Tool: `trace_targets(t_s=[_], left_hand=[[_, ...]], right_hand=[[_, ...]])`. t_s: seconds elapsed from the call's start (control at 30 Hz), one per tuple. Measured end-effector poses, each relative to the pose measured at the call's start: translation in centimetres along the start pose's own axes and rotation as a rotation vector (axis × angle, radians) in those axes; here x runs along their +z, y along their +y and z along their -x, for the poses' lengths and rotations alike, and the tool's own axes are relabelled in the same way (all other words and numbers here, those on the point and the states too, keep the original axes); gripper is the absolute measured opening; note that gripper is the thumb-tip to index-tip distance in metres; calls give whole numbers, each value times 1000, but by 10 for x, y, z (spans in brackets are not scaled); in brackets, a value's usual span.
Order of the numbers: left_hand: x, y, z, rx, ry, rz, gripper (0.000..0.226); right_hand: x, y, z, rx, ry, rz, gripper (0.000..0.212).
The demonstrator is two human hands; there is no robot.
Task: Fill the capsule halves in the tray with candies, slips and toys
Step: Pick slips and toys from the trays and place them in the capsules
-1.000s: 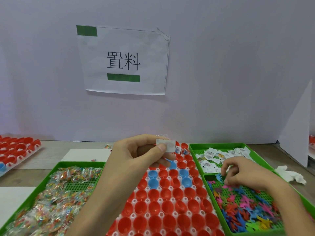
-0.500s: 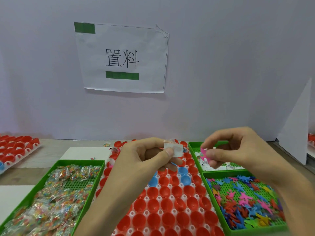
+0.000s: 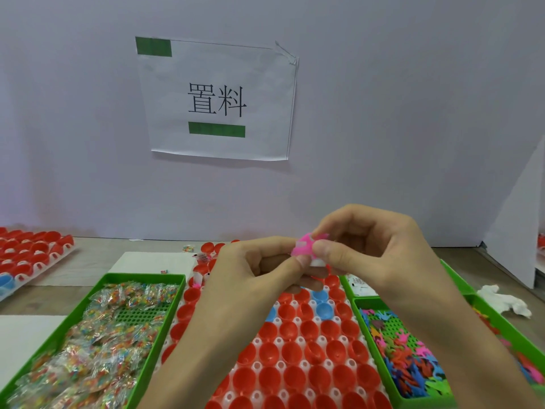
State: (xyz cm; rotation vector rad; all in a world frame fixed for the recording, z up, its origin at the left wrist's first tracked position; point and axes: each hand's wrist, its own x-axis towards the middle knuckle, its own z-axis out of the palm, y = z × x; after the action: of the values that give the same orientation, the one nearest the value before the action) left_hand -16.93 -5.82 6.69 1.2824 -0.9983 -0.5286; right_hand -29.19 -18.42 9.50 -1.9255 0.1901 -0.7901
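Observation:
A white tray (image 3: 283, 366) of red and a few blue capsule halves (image 3: 298, 349) lies in front of me. Above its far part both hands meet. My left hand (image 3: 253, 270) pinches a small white slip (image 3: 318, 263), mostly hidden by fingers. My right hand (image 3: 368, 249) pinches a pink toy (image 3: 303, 247) and holds it against the slip. A green tray of wrapped candies (image 3: 97, 335) sits at the left. Green trays of white slips (image 3: 361, 286) and colourful toys (image 3: 407, 358) sit at the right.
Another tray of red capsule halves (image 3: 32, 255) stands at the far left. A crumpled white tissue (image 3: 504, 302) lies right of the green trays. A purple wall with a paper sign (image 3: 216, 97) closes the back. A white panel (image 3: 516, 228) stands at the right.
My right hand picked a pink toy out of the toy tray and carried it up and left to my left hand, which kept holding the slip. Toy and slip now touch.

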Motion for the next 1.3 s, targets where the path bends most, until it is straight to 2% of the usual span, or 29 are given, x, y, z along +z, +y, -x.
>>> trace_targets(t_s=[0.27, 0.43, 0.63, 0.77, 0.97, 1.07, 1.2, 1.3], left_hand=[[0, -3, -1, -22, 18, 75, 26], [-4, -4, -1, -57, -44, 118, 30], [-11, -4, -3, -131, -120, 278, 33], [-14, -4, -4, -143, -185, 285, 32], [-18, -4, -5, -128, -241, 262, 29], [-17, -1, -4, -100, -262, 245, 36], [-6, -7, -3, 57, -48, 31, 22], [-1, -10, -3, 155, 50, 3, 16]], right_hand=[[-2, 1, 0, 45, 8, -50, 17], [-7, -1, 1, 54, 16, -30, 22], [0, -2, 2, 46, 26, 46, 23], [0, -5, 3, 36, 3, 9, 20], [0, -4, 2, 23, 65, 6, 21], [-1, -1, 2, 27, 79, 29, 18], [4, 1, 2, 13, 78, 63, 16], [11, 1, 2, -18, 124, 61, 18]])
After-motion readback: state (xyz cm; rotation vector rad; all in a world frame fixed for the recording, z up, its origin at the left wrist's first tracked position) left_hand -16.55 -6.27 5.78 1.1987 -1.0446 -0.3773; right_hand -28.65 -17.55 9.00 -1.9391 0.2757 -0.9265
